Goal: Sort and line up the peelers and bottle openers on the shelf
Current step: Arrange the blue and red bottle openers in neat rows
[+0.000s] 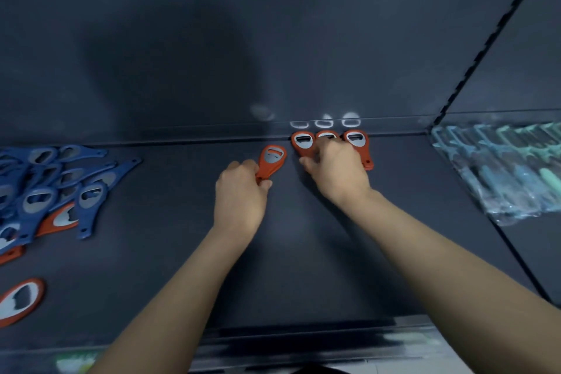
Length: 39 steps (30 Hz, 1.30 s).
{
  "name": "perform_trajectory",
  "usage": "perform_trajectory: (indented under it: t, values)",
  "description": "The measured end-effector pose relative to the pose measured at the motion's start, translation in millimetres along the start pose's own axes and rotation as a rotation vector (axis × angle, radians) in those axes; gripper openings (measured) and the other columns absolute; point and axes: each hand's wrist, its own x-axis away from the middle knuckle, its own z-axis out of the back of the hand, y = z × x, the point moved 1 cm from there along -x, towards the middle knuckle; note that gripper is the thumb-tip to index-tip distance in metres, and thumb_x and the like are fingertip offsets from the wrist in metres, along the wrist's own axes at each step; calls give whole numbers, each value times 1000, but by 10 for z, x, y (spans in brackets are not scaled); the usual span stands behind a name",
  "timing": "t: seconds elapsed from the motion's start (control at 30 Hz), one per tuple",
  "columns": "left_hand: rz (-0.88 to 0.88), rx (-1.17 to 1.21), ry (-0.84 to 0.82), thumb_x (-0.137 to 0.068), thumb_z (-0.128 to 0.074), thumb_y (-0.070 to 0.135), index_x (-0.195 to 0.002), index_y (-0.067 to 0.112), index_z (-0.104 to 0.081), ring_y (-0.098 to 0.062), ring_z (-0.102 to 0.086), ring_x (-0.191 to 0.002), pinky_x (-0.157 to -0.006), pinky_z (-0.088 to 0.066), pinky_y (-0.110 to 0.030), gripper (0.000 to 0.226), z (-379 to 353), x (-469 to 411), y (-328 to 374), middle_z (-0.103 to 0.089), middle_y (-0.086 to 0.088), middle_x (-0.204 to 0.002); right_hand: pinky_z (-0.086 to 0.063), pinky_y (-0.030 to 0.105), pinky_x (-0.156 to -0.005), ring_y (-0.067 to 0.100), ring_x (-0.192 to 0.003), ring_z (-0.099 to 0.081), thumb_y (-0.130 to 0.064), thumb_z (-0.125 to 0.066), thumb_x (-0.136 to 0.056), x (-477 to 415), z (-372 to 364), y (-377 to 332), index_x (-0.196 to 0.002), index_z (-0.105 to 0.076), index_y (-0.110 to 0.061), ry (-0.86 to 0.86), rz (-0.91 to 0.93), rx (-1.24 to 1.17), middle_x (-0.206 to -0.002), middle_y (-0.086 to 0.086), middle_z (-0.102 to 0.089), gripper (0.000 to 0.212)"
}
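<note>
Three orange bottle openers (pixel 355 143) stand in a row against the back wall of the dark shelf (pixel 158 282). My right hand (pixel 337 171) rests over the row, its fingers curled on the handles of the left and middle ones. My left hand (pixel 241 194) grips the handle of a fourth orange opener (pixel 272 159), its head pointing to the back wall just left of the row. A heap of blue openers (pixel 54 188) with a few orange ones mixed in lies at the far left. Teal and green peelers in clear wrappers (pixel 504 167) lie side by side at the right.
A lone orange opener (pixel 19 302) lies near the front left corner. A slotted upright (pixel 485 48) and a divider line separate this shelf from the peeler section on the right. The shelf's front lip (pixel 303 343) runs along the bottom.
</note>
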Motion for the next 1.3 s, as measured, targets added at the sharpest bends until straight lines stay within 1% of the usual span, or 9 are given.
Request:
perform_trajectory:
  t: [0.13,0.37,0.57,0.67,0.83,1.0,1.13,1.2,1.3]
  values:
    - [-46,46,-11,-82,-67,12,-104,10,-67,-28,-58,-88,-77,-42,-29,22,-58,26,43,-58,-11,-98,-41,35,-72,39,-100,-55,-23,-57,-89,23,-117,-49,-107,-53,-2,-26,-14,85,-107,19,-58,28]
    - [-133,126,-1,-81,-66,1,-90,1,-70,-26,-59,-81,-77,-49,-37,10,-171,-23,124,-61,-11,-92,-33,31,-65,38,-95,-57,-16,-52,-92,43,-190,-33,-108,-52,0,41,-4,103,-104,20,-59,22]
    - [-193,155,18,-79,-67,-3,-80,1,-69,-24,-59,-76,-73,-50,-40,4,-240,-107,150,-62,-10,-84,-38,35,-70,36,-102,-52,-26,-56,-92,90,-214,-5,-113,-52,-2,38,4,55,-109,17,-56,33]
    - [-209,170,29,-78,-69,-3,-80,2,-70,-23,-60,-74,-73,-51,-40,5,-261,-117,151,-63,-9,-83,-40,35,-74,35,-103,-52,-21,-53,-92,99,-225,15,-114,-52,-2,31,8,65,-109,16,-56,29]
    - [-222,167,11,-78,-70,-1,-78,2,-68,-20,-59,-73,-71,-50,-35,4,-287,-126,158,-61,-6,-86,-40,35,-79,33,-105,-51,-18,-50,-94,96,-225,17,-117,-52,-3,31,17,74,-112,16,-55,27]
    - [-218,159,-3,-79,-69,2,-81,5,-69,-17,-57,-73,-73,-50,-33,3,-291,-115,145,-61,-4,-87,-40,35,-77,32,-106,-50,-26,-53,-93,120,-203,40,-115,-53,-3,27,30,40,-111,15,-55,32]
    - [-206,136,52,-80,-72,14,-87,9,-68,-14,-53,-78,-75,-43,-25,10,-275,-95,177,-57,0,-92,-35,31,-74,31,-103,-50,-21,-49,-94,69,-74,221,-109,-58,-4,139,-37,22,-107,14,-57,25]
    - [-258,113,101,-82,-70,14,-87,9,-68,-18,-52,-83,-74,-40,-24,8,-282,-67,270,-56,-1,-91,-34,30,-82,30,-104,-46,-18,-46,-94,29,16,387,-109,-59,-5,195,-76,77,-109,14,-56,24]
    - [-359,103,41,-82,-69,11,-93,5,-68,-22,-54,-90,-75,-37,-22,13,-349,-40,470,-59,-6,-94,-32,33,-92,32,-106,-41,-21,-50,-91,15,130,615,-115,-58,-5,232,-153,140,-113,16,-54,30]
